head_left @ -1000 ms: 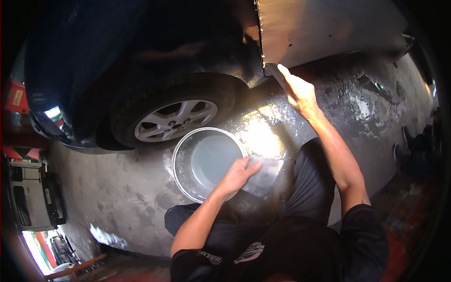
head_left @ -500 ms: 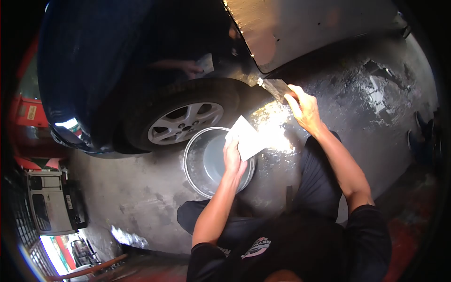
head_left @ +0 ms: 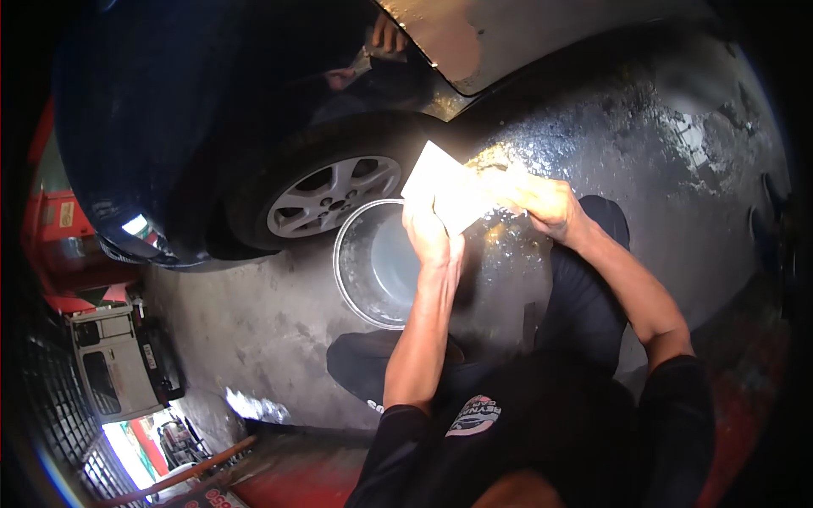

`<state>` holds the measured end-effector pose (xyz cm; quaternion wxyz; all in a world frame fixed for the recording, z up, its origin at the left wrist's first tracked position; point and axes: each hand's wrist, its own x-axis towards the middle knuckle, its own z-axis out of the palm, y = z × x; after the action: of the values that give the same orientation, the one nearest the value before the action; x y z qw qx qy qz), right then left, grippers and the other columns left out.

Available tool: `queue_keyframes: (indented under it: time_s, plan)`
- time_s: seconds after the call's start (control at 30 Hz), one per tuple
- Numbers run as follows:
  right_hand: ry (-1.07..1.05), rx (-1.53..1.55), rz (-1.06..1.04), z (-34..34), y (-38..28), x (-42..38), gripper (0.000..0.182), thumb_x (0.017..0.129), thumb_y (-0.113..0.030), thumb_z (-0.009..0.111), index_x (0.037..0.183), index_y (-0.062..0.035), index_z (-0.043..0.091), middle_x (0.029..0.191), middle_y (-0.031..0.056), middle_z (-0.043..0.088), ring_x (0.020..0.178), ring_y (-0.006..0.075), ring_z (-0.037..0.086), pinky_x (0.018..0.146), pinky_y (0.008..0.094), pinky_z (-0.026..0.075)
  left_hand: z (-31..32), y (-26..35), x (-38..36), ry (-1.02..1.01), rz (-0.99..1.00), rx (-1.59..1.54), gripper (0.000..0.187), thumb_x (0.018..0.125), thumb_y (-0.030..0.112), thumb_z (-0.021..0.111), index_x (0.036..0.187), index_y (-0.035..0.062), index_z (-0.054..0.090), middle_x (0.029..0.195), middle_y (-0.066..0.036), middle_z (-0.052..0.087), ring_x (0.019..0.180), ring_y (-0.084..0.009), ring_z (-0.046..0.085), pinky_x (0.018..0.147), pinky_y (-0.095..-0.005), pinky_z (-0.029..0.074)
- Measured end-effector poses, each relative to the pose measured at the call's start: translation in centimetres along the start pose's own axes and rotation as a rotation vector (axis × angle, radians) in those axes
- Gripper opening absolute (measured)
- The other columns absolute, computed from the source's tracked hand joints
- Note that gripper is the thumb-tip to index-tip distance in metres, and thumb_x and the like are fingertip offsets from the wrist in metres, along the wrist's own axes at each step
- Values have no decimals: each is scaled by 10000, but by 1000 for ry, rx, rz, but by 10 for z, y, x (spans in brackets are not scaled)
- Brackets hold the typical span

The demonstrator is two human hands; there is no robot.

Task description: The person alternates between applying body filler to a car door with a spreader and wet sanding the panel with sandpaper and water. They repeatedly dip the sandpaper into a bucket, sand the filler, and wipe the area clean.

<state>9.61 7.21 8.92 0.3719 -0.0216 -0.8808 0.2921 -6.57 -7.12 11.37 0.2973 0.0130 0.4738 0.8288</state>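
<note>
My left hand point(head_left: 430, 233) is closed on a flat, pale, square board point(head_left: 440, 182), held tilted above the bucket's right side. Strong light washes out the board's face. To its right, my right hand point(head_left: 550, 205) is closed on a flat putty scraper point(head_left: 501, 182), whose blade points left to the board's edge. Glare hides whether blade and board touch. Below my left hand stands a round bucket point(head_left: 338, 262) with greyish liquid inside; my forearm covers part of its right rim.
A dark car with a silver-spoked wheel point(head_left: 337, 203) stands just beyond the bucket. Its pale panel with a patch point(head_left: 449, 46) is at the top. The concrete floor point(head_left: 254, 313) is wet to the right. A light-coloured vehicle point(head_left: 114, 364) stands far left.
My right hand has come down and left from near the car panel, bringing the scraper to the board. My left hand has raised the board slightly. The camera view has shifted a little.
</note>
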Motion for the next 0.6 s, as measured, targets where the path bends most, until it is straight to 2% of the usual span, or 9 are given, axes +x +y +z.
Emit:
queue_keyframes:
  time_s: [0.1,0.17,0.23,0.27,0.33,0.37,0.4,0.5,0.6]
  plan:
    - [-66,-1,85,20,35,-46,494,808,88,644,1268,-78,714,1207,154,749,1037,330,741,907,389,610,-5,7,3,-124,43,47,312,1081,212,541,1269,-22,628,1134,-146,727,956,-253,745,838,-375,639]
    - [-105,27,169,24,40,-57,479,822,73,644,1271,-82,709,1179,156,751,1010,342,740,890,384,610,-8,16,6,-185,-4,36,320,1082,218,539,1287,-15,619,1139,-143,726,968,-252,742,851,-376,635]
    - [16,133,461,16,34,-51,360,901,25,647,1251,-46,690,1086,124,765,910,271,752,835,356,603,-19,16,11,-285,-86,-4,342,1085,237,546,1328,2,597,1152,-129,722,1002,-245,734,878,-376,626]
    - [26,133,463,12,34,-48,360,901,25,647,1251,-46,690,1086,124,765,910,271,752,835,356,603,-26,12,12,-292,-87,2,342,1085,237,546,1328,2,597,1152,-129,722,1002,-245,734,878,-376,626]
    - [76,720,754,2,35,-33,207,972,-39,651,1173,2,670,1001,55,738,872,145,716,786,314,580,-42,1,13,-282,-302,18,338,1086,237,549,1323,1,600,1158,-121,717,991,-231,732,870,-372,627]
    - [155,981,764,-5,27,-14,160,979,-75,679,1095,30,649,964,12,699,891,64,658,774,284,562,-70,-15,21,-452,-430,-143,314,1078,202,557,1317,4,603,1173,-112,716,979,-214,728,867,-365,627]
    - [165,982,736,-8,29,-6,160,979,-75,679,1095,30,649,964,12,699,891,64,658,774,284,562,-34,-11,-3,-154,-418,59,336,1063,165,566,1351,-6,590,1184,-106,708,970,-202,725,856,-356,626]
    - [-174,890,790,-12,48,-6,168,951,-91,688,1082,15,679,881,-27,656,798,64,594,715,253,488,-47,-16,-1,-292,-482,33,389,1059,167,587,1403,-15,568,1219,-100,698,1002,-197,718,860,-350,623]
    - [-167,495,722,-13,52,-8,255,937,-120,697,1164,-5,687,922,26,699,771,89,636,673,280,520,-27,18,6,-379,-320,90,447,1070,208,589,1455,-11,534,1263,-98,685,1046,-195,708,884,-344,616]
